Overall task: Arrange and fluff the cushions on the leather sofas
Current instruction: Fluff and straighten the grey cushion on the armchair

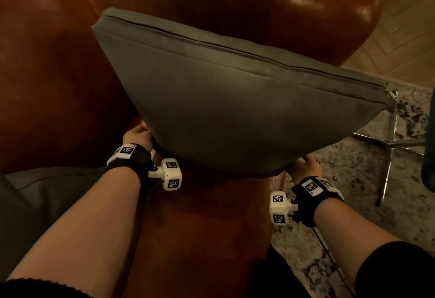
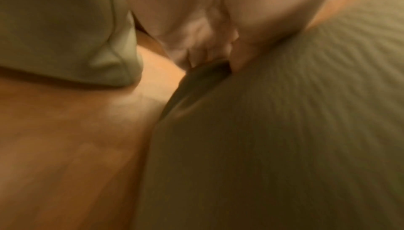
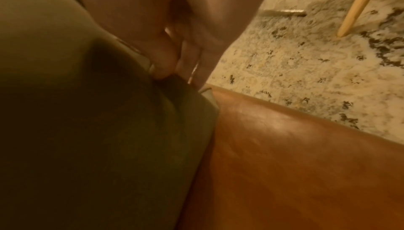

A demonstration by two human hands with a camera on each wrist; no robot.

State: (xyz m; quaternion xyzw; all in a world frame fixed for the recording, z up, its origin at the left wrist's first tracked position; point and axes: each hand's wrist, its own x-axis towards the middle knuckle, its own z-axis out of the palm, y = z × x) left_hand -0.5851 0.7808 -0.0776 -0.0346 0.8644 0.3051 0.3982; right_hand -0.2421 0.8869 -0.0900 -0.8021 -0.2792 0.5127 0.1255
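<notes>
A large grey-green cushion (image 1: 235, 100) hangs in the air above the brown leather sofa seat (image 1: 207, 227), zip edge at the top. My left hand (image 1: 138, 136) grips its lower left corner, and in the left wrist view the fingers (image 2: 203, 47) curl into the fabric of the cushion (image 2: 273, 138). My right hand (image 1: 303, 168) grips the lower right corner; the right wrist view shows the fingers (image 3: 168, 52) pinching the cushion (image 3: 98, 130) at its seam. A second grey cushion (image 1: 47, 194) lies on the seat at the left.
The sofa's leather back and armrest (image 1: 294, 12) rise behind the cushion. A speckled light rug (image 1: 376, 180) covers the floor on the right, with the chrome legs of a chair (image 1: 390, 147) on it. Wood floor (image 1: 409, 27) shows at the far right.
</notes>
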